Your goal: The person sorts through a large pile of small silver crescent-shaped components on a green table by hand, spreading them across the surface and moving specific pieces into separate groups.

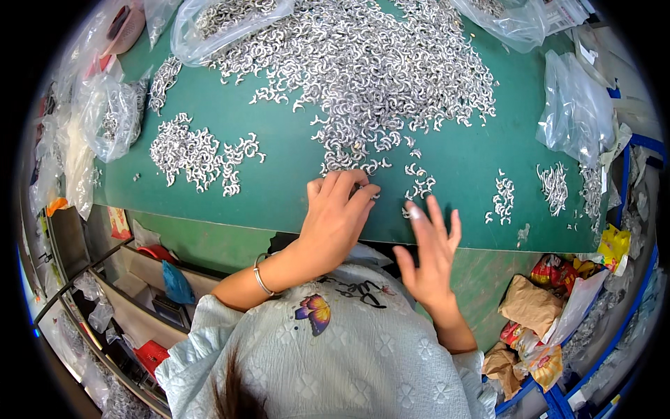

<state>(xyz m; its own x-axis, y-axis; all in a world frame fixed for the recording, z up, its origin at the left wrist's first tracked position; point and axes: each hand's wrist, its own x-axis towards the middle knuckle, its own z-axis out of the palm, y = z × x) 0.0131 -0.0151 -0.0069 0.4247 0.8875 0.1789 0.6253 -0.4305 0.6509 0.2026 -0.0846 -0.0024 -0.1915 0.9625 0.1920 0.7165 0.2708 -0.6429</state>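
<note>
A large heap of small silver crescent-shaped metal pieces (377, 84) covers the far middle of the green tabletop (279, 202). At the heap's near tip, my left hand (335, 213) is closed, its fingers bent and pinched together. A bit of a silver crescent piece (375, 196) shows at those fingertips; the rest is hidden under the fingers. My right hand (430, 255) hovers at the table's near edge with its fingers spread. Its index fingertip is beside a short trail of crescent pieces (421, 183); whether it touches them I cannot tell.
Smaller piles lie left (185, 150) and right (503, 199), with slimmer pieces (553, 188) farther right. Clear plastic bags (576, 105) line the table's sides and back. A pink basket (125, 31) stands far left. Below are a drawer unit (150, 283) and, at right, snack packages (551, 272).
</note>
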